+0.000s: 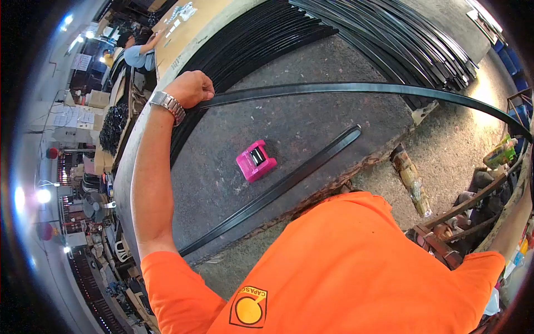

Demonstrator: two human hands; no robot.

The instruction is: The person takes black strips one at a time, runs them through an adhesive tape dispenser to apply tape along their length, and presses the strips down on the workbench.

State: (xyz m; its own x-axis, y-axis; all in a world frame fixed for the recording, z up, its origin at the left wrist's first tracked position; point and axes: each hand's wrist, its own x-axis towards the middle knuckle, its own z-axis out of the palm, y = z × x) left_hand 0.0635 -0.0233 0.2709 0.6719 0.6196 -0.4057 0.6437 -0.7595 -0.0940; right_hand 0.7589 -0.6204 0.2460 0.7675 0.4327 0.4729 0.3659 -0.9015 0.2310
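Observation:
My left hand (191, 89), with a metal watch at the wrist, pinches one end of a long black belt strap (334, 87) between thumb and fingers. This strap stretches across above the dark worktable (206, 183) and bends down toward the right edge of the view. My right forearm (513, 214) reaches to that edge; the hand itself is out of sight. Below the held strap, a pink plastic holder (256, 161) with a dark middle sits on the table. Another black strap (300, 170) with a rounded tip lies along the near side.
Many black straps (250, 44) are laid side by side at the far side, with more strips (400, 39) at the far right. A wrapped bundle (410, 181) lies on the floor by the table edge. Another person (139, 54) is at a table at upper left.

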